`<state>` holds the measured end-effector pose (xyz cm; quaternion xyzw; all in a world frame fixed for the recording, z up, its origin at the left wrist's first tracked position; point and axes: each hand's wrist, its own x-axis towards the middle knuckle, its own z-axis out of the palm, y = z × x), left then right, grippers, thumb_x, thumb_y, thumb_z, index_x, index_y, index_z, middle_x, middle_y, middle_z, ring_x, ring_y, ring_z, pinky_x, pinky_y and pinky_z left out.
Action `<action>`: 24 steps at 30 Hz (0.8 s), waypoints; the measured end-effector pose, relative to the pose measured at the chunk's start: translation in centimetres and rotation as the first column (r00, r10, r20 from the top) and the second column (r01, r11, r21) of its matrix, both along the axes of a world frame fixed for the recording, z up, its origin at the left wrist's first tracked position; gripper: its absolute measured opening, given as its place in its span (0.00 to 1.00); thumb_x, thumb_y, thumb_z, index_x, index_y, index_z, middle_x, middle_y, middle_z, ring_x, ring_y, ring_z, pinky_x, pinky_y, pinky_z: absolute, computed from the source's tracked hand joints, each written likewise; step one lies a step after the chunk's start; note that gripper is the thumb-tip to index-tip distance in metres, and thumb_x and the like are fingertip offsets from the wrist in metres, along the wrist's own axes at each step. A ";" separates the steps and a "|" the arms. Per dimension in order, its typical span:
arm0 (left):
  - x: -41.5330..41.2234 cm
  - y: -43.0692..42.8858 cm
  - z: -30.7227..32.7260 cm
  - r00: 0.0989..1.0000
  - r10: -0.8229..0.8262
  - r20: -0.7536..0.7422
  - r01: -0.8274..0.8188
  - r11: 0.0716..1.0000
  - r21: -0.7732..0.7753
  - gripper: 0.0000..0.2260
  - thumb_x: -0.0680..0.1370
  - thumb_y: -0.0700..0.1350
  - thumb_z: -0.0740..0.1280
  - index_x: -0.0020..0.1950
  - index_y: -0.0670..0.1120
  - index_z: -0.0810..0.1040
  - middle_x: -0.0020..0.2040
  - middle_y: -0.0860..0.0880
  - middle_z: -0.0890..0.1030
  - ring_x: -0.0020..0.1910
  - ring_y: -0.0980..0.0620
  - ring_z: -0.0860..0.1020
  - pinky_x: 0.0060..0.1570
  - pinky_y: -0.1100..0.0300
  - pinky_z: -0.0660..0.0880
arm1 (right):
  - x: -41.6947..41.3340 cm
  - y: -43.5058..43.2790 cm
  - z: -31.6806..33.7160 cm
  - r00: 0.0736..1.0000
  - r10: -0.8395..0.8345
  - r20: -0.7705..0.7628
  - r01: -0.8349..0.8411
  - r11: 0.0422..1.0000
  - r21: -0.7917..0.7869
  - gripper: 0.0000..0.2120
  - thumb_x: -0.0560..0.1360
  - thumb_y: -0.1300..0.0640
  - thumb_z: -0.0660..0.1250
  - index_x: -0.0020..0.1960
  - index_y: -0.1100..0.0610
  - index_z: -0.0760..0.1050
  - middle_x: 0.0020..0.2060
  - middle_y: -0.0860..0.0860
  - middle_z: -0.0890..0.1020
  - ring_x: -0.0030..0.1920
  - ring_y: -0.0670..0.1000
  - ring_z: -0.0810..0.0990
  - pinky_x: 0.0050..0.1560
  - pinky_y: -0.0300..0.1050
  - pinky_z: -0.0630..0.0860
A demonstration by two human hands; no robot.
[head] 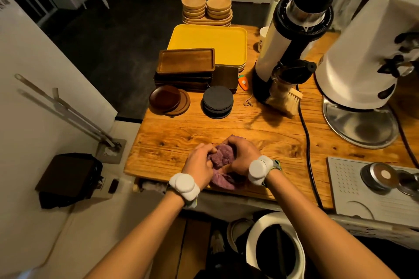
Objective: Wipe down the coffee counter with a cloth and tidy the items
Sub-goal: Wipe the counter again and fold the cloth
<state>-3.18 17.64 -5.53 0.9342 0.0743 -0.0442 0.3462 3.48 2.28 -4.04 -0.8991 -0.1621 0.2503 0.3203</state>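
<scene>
Both hands bunched around cloth

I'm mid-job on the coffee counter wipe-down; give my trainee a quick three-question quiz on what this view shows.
1. True or false: both the left hand and the right hand are gripping the purple cloth.
2. Multiple choice: what lies directly on the yellow tray?
A. round wooden dishes
B. a dark wooden tray
C. slate coasters
3. Fill in: the brush lies at the foot of the ____.

Key
1. True; the cloth is bunched between both hands near the counter's front edge.
2. B; the dark wooden tray overlaps its near left corner.
3. Coffee grinder.
</scene>
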 end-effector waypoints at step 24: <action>-0.6 5.2 0.5 0.998 0.065 -0.001 -0.065 0.998 -0.012 0.14 0.74 0.31 0.67 0.57 0.44 0.81 0.57 0.45 0.77 0.58 0.48 0.76 0.53 0.71 0.64 | 0.1 5.5 0.6 0.996 0.085 0.002 -0.084 0.989 -0.121 0.30 0.58 0.49 0.83 0.54 0.57 0.74 0.48 0.50 0.79 0.48 0.52 0.77 0.46 0.45 0.75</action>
